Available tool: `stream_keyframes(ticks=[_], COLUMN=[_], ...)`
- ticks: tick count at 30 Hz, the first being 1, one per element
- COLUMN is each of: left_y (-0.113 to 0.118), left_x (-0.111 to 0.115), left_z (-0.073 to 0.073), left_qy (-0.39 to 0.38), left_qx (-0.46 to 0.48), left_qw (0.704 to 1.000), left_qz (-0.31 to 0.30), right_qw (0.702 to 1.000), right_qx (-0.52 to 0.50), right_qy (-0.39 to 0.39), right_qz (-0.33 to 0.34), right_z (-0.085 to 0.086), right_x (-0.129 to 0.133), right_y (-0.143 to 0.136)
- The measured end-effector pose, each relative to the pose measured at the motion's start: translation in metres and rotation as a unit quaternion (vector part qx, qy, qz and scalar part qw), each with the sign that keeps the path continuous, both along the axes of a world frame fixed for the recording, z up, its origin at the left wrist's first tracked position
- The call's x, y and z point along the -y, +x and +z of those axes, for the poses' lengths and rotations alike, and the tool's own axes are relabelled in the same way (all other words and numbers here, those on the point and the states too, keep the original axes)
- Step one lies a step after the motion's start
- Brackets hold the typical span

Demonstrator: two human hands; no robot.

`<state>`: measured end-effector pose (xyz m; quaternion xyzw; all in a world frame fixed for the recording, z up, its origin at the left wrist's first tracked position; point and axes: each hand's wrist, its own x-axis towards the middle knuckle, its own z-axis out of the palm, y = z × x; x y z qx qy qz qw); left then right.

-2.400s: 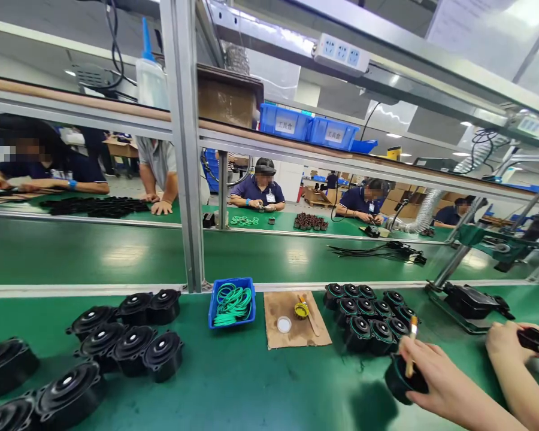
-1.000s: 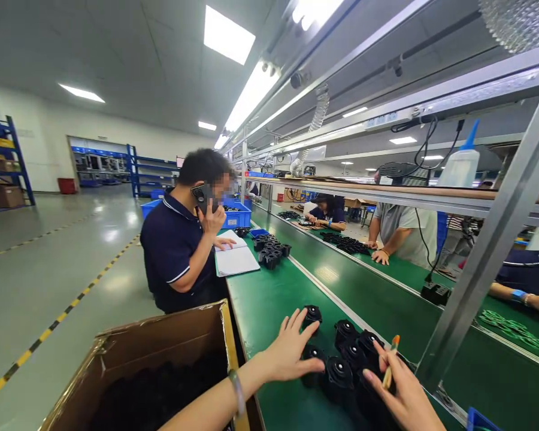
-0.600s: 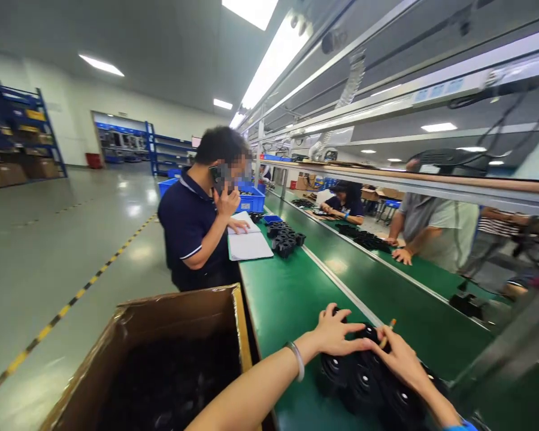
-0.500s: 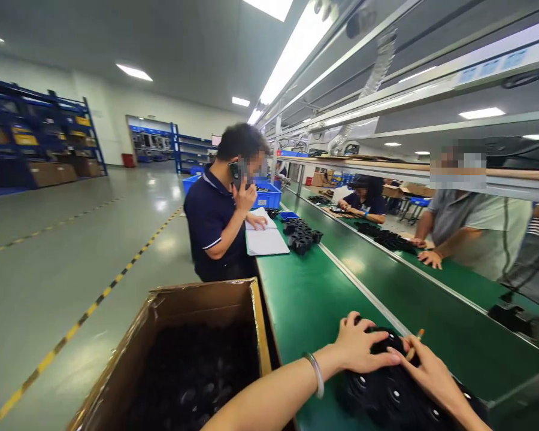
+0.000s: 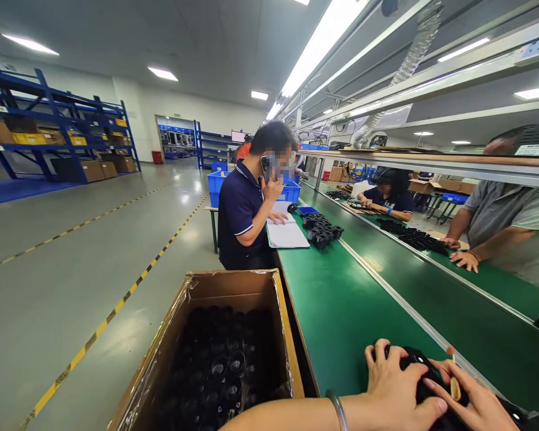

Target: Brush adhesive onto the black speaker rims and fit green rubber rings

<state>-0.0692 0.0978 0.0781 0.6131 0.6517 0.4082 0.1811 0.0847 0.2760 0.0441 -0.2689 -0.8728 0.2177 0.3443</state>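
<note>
One second on, my left hand had gone from reaching to covering the black housings near the far edge of the worktop, its grip unclear, beside my right hand pinching the brush, so handling, not brushing, seemed under way.

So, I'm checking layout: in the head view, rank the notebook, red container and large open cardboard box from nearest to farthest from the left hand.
1. Large open cardboard box: left of the left hand.
2. Notebook: on the bench, farther ahead.
3. Red container: far background, left.
</note>
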Motion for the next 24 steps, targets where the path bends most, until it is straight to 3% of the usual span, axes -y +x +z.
stream_keyframes(ticks=[3, 6, 9, 14, 16, 20, 24], left_y=[0.01, 0.014, 0.008, -0.012, -0.012, 0.003, 0.027], left_x=[0.008, 0.012, 0.013, 0.033, 0.051, 0.073, 0.072], left_z=[0.006, 0.016, 0.029, 0.058, 0.063, 0.05, 0.027], left_qy=[-0.049, -0.105, -0.146, -0.124, -0.149, -0.198, -0.144], left_qx=[-0.004, -0.012, -0.015, -0.093, -0.202, -0.313, -0.408], left_qw=[0.999, 0.994, 0.989, 0.983, 0.959, 0.918, 0.895], left_qz=[0.013, 0.011, -0.004, -0.096, -0.129, -0.142, -0.107], right_qw=[0.996, 0.992, 0.993, 0.997, 0.998, 0.995, 0.972], right_qx=[0.071, 0.101, 0.105, 0.069, 0.044, 0.008, 0.023], right_qy=[-0.047, -0.038, -0.034, -0.03, -0.037, -0.016, 0.018], right_qz=[0.039, 0.065, 0.029, -0.03, -0.037, -0.098, -0.231], right_z=[0.019, 0.047, 0.069, 0.099, 0.106, 0.11, 0.097], right_x=[0.022, 0.049, 0.063, 0.097, 0.121, 0.151, 0.14], right_y=[-0.001, -0.006, 0.001, 0.052, 0.078, 0.128, 0.168])
